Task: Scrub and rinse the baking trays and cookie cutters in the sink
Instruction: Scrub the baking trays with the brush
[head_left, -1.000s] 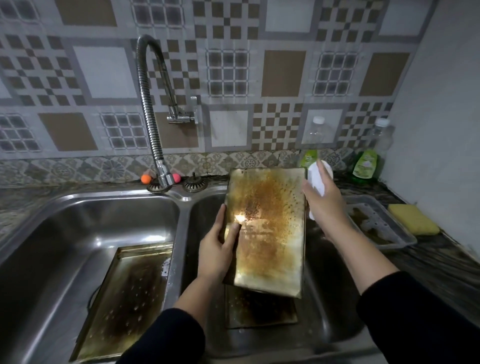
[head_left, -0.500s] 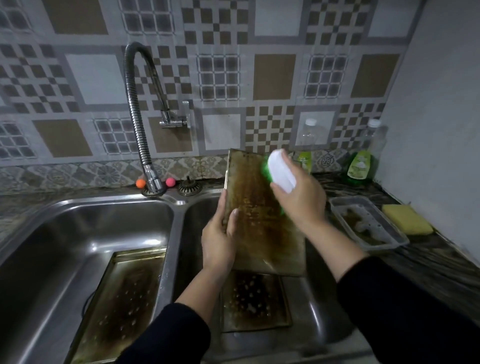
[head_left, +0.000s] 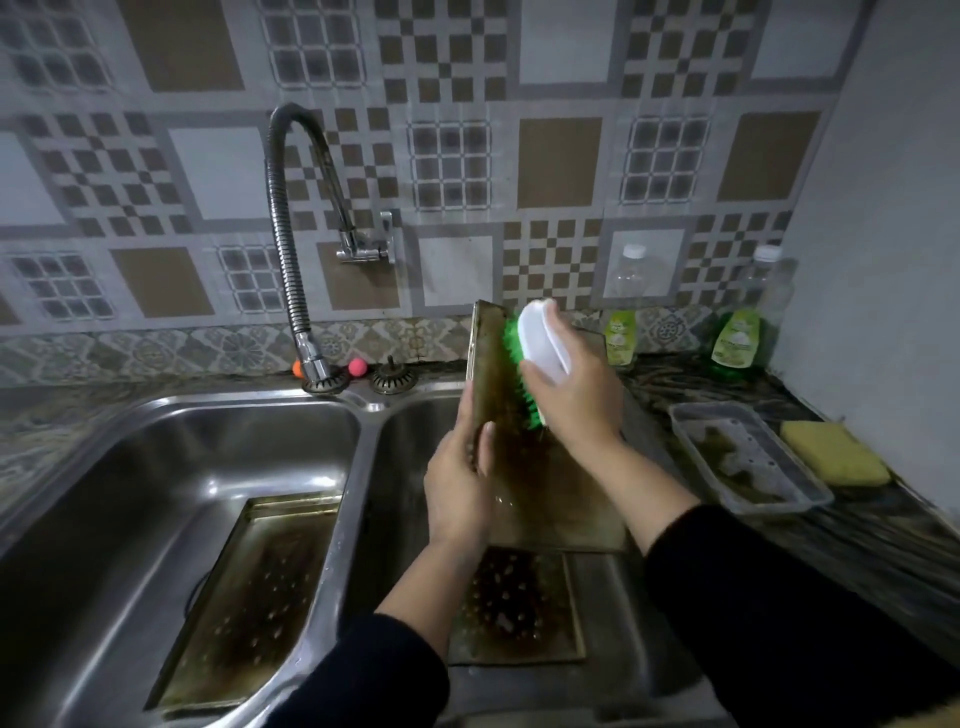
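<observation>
A stained baking tray (head_left: 550, 483) stands nearly upright over the right sink basin. My left hand (head_left: 460, 483) grips its left edge, thumb on the front face. My right hand (head_left: 571, 395) holds a white scrub brush (head_left: 543, 340) with green bristles pressed against the tray's upper part. A second dirty tray (head_left: 514, 608) lies flat on the floor of the right basin below. A third greasy tray (head_left: 249, 603) lies in the left basin (head_left: 156, 467). No cookie cutters can be made out for certain.
The flexible tap (head_left: 291, 244) arches over the divider, not running. On the right counter sit a clear plastic container (head_left: 748, 457), a yellow sponge (head_left: 831, 452) and two green soap bottles (head_left: 621, 322) (head_left: 737, 332). The wall closes in at right.
My right hand brought the brush from beside the tray onto its face near the top. The held tray tipped more upright, and its face turned darker as the glare left it.
</observation>
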